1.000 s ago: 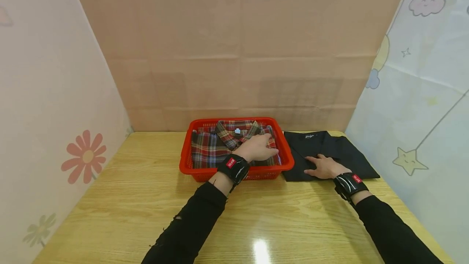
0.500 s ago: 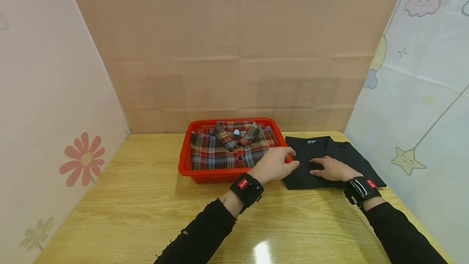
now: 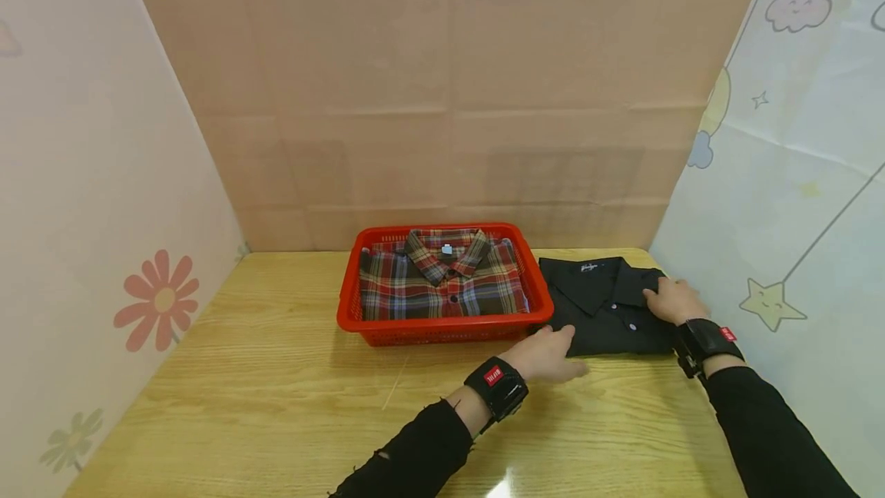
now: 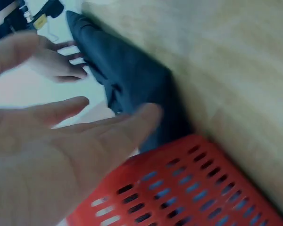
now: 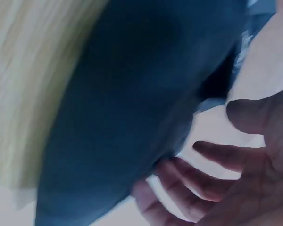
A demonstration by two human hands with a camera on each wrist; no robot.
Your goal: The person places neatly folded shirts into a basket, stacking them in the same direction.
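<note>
A folded black shirt [image 3: 588, 329] with a collar and pale buttons lies on the table at the right, its left edge against the basket. My right hand [image 3: 676, 301] is at the shirt's right side; in the right wrist view its spread fingers [image 5: 179, 188] reach the dark cloth. Just in front of the shirt's near left corner hovers my left hand [image 3: 546, 356], fingers extended and holding nothing. The left wrist view shows that hand beside the red basket wall [image 4: 179, 183]. Inside the red basket [image 3: 442, 327] lies a folded plaid shirt [image 3: 408, 294], collar up.
The wooden table [image 3: 263, 375] runs back to a brown paper-covered wall [image 3: 442, 98]. Printed white panels stand at the left [image 3: 90, 175] and right [image 3: 816, 237], the right one close beside my right hand.
My left hand has moved off the plaid shirt, across the basket's right rim, toward me and right. My right hand has slid from the black shirt's middle to its right edge.
</note>
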